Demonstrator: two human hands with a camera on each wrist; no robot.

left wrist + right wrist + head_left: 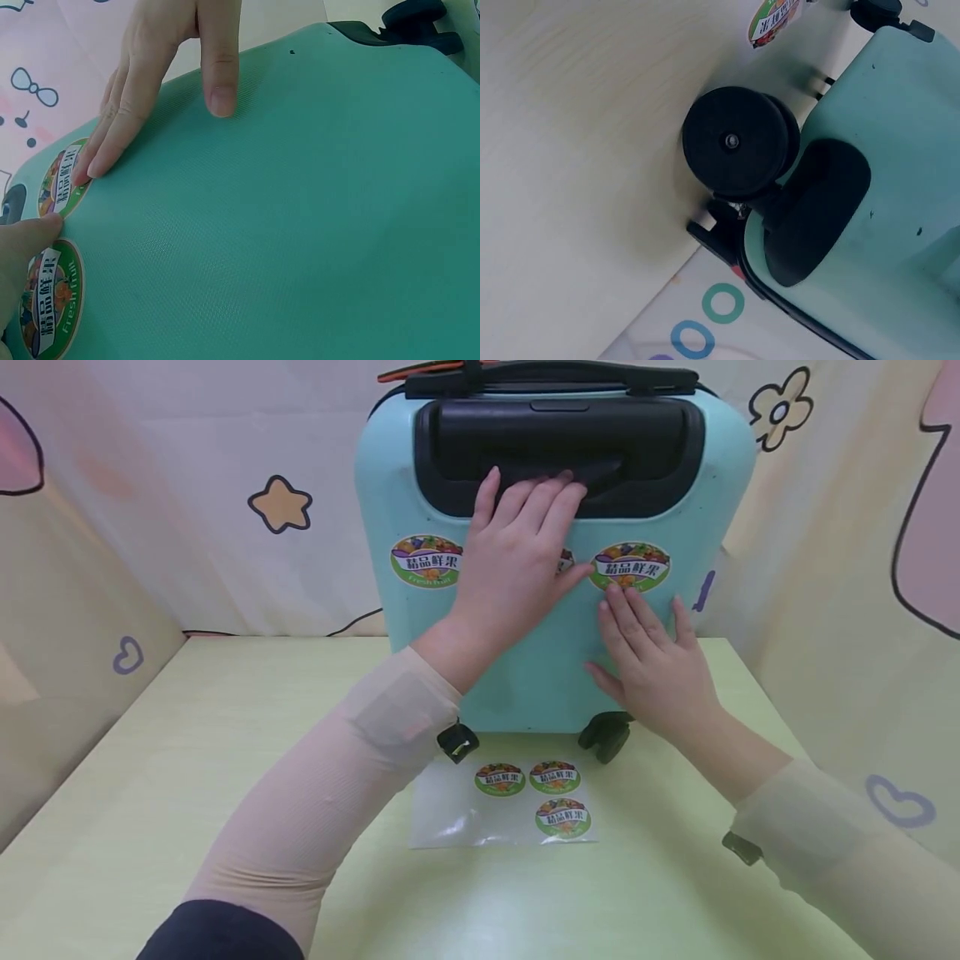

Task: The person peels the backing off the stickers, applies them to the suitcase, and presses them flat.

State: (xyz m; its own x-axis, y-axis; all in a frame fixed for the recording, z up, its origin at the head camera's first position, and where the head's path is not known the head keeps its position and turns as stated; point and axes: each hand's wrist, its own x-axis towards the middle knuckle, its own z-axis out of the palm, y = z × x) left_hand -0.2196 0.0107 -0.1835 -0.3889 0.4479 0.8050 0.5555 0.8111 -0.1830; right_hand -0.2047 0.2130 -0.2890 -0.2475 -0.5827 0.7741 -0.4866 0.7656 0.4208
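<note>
A light-blue suitcase stands upright, its black handle recess near the top. Oval fruit stickers are on its face: a left one, a right one and a middle one mostly covered by my left hand. That hand lies across the shell, fingers extended up to the recess, its thumb at the right sticker's left edge. My right hand has straight fingers, with fingertips on the right sticker's lower edge. In the left wrist view, those fingertips press beside the sticker's lettering.
A clear sheet bearing three more stickers lies on the pale table before the suitcase. Black wheels project from its base. Patterned cloth hangs behind and at both sides.
</note>
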